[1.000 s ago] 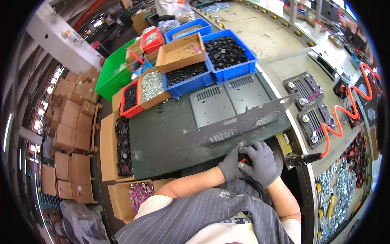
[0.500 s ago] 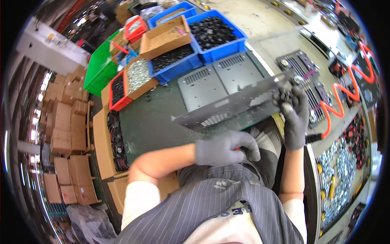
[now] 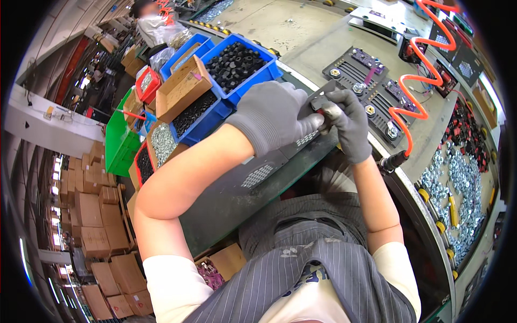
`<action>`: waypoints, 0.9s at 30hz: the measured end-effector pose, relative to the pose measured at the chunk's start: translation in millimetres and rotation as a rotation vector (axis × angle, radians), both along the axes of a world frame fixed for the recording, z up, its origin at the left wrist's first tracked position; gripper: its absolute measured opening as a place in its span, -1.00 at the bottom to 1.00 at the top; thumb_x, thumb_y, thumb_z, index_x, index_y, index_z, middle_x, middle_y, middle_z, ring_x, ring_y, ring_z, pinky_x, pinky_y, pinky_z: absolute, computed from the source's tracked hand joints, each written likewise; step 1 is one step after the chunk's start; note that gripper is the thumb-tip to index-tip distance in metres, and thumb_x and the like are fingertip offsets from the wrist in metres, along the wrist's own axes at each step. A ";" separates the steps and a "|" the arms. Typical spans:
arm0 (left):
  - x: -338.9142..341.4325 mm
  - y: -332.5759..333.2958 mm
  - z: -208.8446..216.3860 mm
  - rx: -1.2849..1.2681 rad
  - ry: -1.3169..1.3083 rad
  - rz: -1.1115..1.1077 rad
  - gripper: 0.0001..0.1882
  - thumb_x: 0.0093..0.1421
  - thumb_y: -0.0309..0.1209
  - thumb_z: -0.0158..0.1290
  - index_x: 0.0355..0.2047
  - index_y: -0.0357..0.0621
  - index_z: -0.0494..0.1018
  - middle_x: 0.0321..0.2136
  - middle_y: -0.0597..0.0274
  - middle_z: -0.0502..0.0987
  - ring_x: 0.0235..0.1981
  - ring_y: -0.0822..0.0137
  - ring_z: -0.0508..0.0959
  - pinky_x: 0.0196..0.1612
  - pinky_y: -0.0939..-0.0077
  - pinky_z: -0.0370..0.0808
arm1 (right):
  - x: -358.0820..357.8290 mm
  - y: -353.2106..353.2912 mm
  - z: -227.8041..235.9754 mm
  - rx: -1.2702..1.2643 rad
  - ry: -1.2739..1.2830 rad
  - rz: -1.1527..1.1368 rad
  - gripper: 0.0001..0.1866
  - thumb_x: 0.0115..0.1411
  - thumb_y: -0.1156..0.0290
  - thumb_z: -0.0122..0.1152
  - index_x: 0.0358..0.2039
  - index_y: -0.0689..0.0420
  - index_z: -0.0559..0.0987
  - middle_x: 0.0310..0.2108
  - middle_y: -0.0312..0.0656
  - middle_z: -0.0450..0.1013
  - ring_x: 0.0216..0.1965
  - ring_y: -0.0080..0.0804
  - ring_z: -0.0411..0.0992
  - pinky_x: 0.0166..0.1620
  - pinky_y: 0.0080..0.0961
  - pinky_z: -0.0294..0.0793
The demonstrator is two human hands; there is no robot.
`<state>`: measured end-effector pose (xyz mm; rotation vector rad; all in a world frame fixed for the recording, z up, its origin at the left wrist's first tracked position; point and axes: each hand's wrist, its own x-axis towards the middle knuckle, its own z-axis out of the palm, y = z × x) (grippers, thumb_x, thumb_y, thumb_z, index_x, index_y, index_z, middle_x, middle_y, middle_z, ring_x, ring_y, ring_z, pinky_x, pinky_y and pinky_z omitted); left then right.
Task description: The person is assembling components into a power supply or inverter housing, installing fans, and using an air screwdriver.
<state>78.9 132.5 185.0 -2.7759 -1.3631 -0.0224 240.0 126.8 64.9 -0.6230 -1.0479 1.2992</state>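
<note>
My gloved left hand (image 3: 283,113) reaches across the bench to meet my gloved right hand (image 3: 350,126). Their fingertips close together on a small dark part (image 3: 319,101) with a bit of red showing beside it; its exact kind is too small to make out. Below the hands lies a dark grey metal panel (image 3: 257,175) with perforated vent patches. The panel's far portion is hidden behind my left forearm and glove. Whether the fingers also touch the panel's edge, I cannot tell.
Blue bins (image 3: 272,70) of black parts stand beyond my left arm, beside a cardboard tray (image 3: 183,91) and a green crate (image 3: 121,140). Slotted plates with boards (image 3: 358,81) and a coiled orange air hose (image 3: 425,110) are at right. Silvery hardware (image 3: 463,199) lies farther right.
My left hand has moved up from my lap to join the right. The panel, tilted up before, now lies lower under the hands. My view has turned, so the bins sit farther left.
</note>
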 end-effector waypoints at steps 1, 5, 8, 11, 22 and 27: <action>3.3 1.5 -3.1 -0.004 -0.019 -0.029 -0.56 0.09 0.00 -0.01 -0.43 -0.19 0.46 -0.49 0.02 0.49 -0.38 0.04 0.51 -0.32 0.21 0.43 | -0.8 2.8 -2.6 -0.015 -0.001 -0.047 -0.68 0.14 0.33 0.19 -0.24 0.28 0.35 -0.45 -0.18 0.49 -0.59 -0.58 0.42 -0.55 -0.71 0.40; 9.4 7.7 -10.5 0.142 0.025 -0.049 -0.59 0.09 -0.03 -0.01 -0.50 -0.17 0.44 -0.53 0.05 0.47 -0.42 0.06 0.49 -0.36 0.20 0.42 | -6.7 11.3 -11.7 0.014 0.089 -0.072 -0.70 0.14 0.33 0.20 -0.26 0.27 0.38 -0.45 -0.19 0.48 -0.60 -0.58 0.41 -0.55 -0.71 0.40; 8.1 8.9 -13.7 0.163 -0.005 -0.051 -0.65 0.07 -0.09 0.00 -0.53 -0.16 0.43 -0.56 0.07 0.45 -0.44 0.07 0.49 -0.38 0.19 0.41 | -6.2 11.0 -17.7 -0.002 0.081 -0.070 -0.64 0.08 0.33 0.26 -0.21 0.24 0.37 -0.38 -0.21 0.44 -0.43 -0.61 0.42 -0.40 -0.68 0.41; 7.0 9.4 -15.1 0.159 -0.073 -0.060 -0.71 0.05 -0.16 0.01 -0.55 -0.15 0.42 -0.58 0.08 0.43 -0.46 0.06 0.48 -0.39 0.18 0.40 | -3.5 13.8 -20.9 0.137 -0.157 -0.322 -0.52 -0.01 0.29 0.35 -0.15 0.20 0.36 -0.25 -0.18 0.41 -0.26 -0.62 0.39 -0.25 -0.62 0.41; 13.7 16.6 -12.3 0.103 -0.023 0.120 -0.66 0.09 -0.14 -0.02 -0.59 -0.17 0.46 -0.59 0.05 0.48 -0.51 0.04 0.51 -0.43 0.16 0.42 | 3.5 35.6 -10.6 0.122 -0.174 -0.048 -0.43 0.01 0.20 0.31 -0.06 0.30 0.38 -0.26 -0.27 0.41 -0.22 -0.59 0.35 -0.14 -0.60 0.37; 13.3 20.2 -12.9 0.056 -0.057 0.102 -0.64 0.10 -0.12 -0.03 -0.55 -0.19 0.47 -0.58 0.06 0.48 -0.53 0.08 0.51 -0.43 0.20 0.43 | -0.7 36.5 -12.9 0.077 -0.067 -0.056 -0.48 0.01 0.28 0.32 -0.08 0.30 0.39 -0.34 -0.32 0.42 -0.29 -0.62 0.37 -0.21 -0.65 0.39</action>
